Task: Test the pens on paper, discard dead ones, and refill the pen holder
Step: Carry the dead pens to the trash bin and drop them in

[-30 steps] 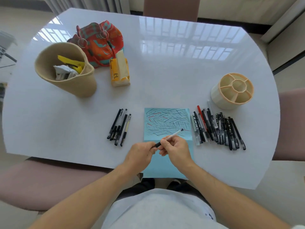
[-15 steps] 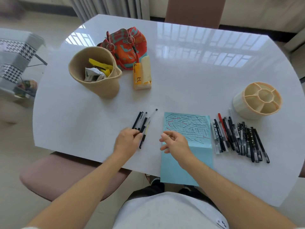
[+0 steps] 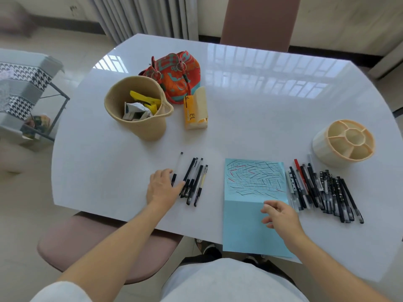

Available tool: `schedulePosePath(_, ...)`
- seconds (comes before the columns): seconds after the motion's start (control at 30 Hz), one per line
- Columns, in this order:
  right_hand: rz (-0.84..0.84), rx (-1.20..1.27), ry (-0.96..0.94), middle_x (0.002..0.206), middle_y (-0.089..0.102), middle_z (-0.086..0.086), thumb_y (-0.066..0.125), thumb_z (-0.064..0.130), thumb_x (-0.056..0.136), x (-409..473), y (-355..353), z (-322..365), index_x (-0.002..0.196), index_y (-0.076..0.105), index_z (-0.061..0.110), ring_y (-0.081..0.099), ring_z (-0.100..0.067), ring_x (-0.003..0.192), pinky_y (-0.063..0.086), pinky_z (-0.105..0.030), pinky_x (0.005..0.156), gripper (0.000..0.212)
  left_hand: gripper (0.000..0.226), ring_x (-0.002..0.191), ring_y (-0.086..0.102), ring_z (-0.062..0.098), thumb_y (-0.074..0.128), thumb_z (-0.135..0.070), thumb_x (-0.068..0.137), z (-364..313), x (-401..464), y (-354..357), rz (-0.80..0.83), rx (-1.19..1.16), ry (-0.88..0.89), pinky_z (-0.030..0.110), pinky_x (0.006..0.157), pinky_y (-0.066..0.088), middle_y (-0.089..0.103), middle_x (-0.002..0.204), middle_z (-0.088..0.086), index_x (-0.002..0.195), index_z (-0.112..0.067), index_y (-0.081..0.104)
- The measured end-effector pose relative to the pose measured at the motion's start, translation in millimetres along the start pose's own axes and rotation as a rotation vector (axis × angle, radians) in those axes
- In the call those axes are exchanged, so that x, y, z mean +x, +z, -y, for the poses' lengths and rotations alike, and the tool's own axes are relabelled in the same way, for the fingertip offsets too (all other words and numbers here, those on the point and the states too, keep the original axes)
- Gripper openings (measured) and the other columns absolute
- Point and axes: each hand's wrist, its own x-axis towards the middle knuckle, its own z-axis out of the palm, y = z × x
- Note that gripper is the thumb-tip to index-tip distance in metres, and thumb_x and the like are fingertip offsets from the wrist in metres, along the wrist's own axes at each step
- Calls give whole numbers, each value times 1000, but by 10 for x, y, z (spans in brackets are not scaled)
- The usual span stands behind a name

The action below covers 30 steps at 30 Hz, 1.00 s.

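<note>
White gloss table (image 3: pixel 250 118), hard and reflective; pens will roll or slide on it easily.

Step in hand, as I judge it: sorting between tests. My left hand (image 3: pixel 162 185) lies flat beside the small group of slim black-and-clear plastic pens (image 3: pixel 194 182) left of the sheet, fingers straight and relaxed, fingertips touching the nearest barrels, gripping nothing. One clear pen with a black cap (image 3: pixel 177 168) sits just apart from the group on its left, next to my fingers. My right hand (image 3: pixel 281 214) hovers over the lower part of the light blue paper sheet (image 3: pixel 246 232), fingers loosely spread, holding nothing.

Paper: thin, matt, its upper half crowded with short black, blue and red strokes; its lower part overhangs the table's edge. Little free space remains for marks.

Right of the sheet: a larger row of mostly black capped pens with one red one (image 3: pixel 320 190), packed side by side, some patterned. Which pile is tested I cannot tell.

Cream round plastic pen holder with divided compartments (image 3: pixel 344 144) stands beyond that row, all compartments bare.

Next move, my estimate: reach the right hand to the big row, pinch one pen by its barrel, uncap, try it low on the blue sheet.

Woven beige basket with wrappers inside (image 3: pixel 139 107) would serve for discards.
</note>
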Motion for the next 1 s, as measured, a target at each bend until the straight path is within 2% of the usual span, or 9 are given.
schedulePosePath(0.07, -23, -23, -4, 100, 73, -6, 65, 13, 96, -15, -36, 5, 105, 68, 17, 70, -23, 71, 58, -35, 67, 10, 79, 125, 38, 22, 57, -71, 82, -125, 38, 18, 17, 51, 28, 39, 103, 42, 43, 134, 0, 139, -20, 40)
schedulePosePath(0.17, -44, -69, -14, 101, 72, -6, 65, 14, 97, -27, -68, 23, 105, 69, 17, 71, -24, 74, 58, -33, 66, 10, 102, 124, 36, 25, 52, -85, 65, -353, 92, 52, 52, 136, 15, 40, 101, 41, 39, 134, 2, 140, -19, 34)
schedulePosePath(0.27, -59, -107, -22, 100, 72, -6, 65, 13, 97, -48, -103, 18, 105, 69, 16, 71, -24, 74, 59, -33, 66, 10, 111, 120, 35, 25, 51, -86, 56, -547, 101, 147, 98, 231, 3, 39, 97, 41, 35, 131, 1, 141, -19, 27)
schedulePosePath(0.4, -68, -141, -24, 99, 72, -5, 64, 14, 98, -80, -178, -47, 107, 69, 16, 73, -24, 76, 60, -34, 68, 11, 79, 110, 37, 25, 54, -63, 63, -668, 52, 296, 112, 260, 25, 36, 85, 42, 36, 120, 2, 126, -20, 33)
schedulePosePath(0.5, -69, -143, -10, 99, 71, -7, 64, 13, 98, -89, -261, -157, 109, 69, 15, 73, -25, 76, 61, -37, 70, 12, 62, 109, 40, 26, 56, -46, 71, -679, -19, 359, 122, 233, 28, 37, 84, 46, 38, 120, 4, 123, -20, 36)
schedulePosePath(0.63, -31, -160, -8, 101, 71, -7, 62, 14, 99, -53, -409, -293, 111, 68, 15, 73, -25, 77, 60, -37, 71, 13, 51, 106, 42, 26, 57, -37, 75, -701, -127, 420, 115, 248, 3, 37, 81, 47, 41, 118, 5, 118, -18, 37)
schedulePosePath(0.77, 22, -175, -29, 102, 71, -5, 62, 15, 99, 11, -581, -382, 111, 68, 16, 73, -23, 76, 61, -37, 73, 14, 36, 108, 48, 29, 52, -17, 85, -735, -228, 487, 113, 247, -75, 36, 79, 44, 48, 122, 11, 118, -9, 41)
schedulePosePath(0.9, 65, -171, -68, 99, 72, -2, 63, 17, 98, 65, -776, -438, 109, 68, 20, 73, -20, 75, 62, -41, 78, 12, 33, 107, 58, 34, 51, -16, 88, -823, -314, 475, 138, 267, -148, 39, 83, 47, 53, 121, 15, 119, -6, 45)
schedulePosePath(1.0, 99, -171, -95, 98, 73, 0, 63, 19, 97, 89, -931, -505, 108, 69, 22, 73, -17, 74, 61, -38, 75, 13, 30, 95, 61, 34, 48, -16, 85, -870, -474, 441, 199, 191, -204, 34, 72, 44, 62, 110, 14, 113, -6, 50)
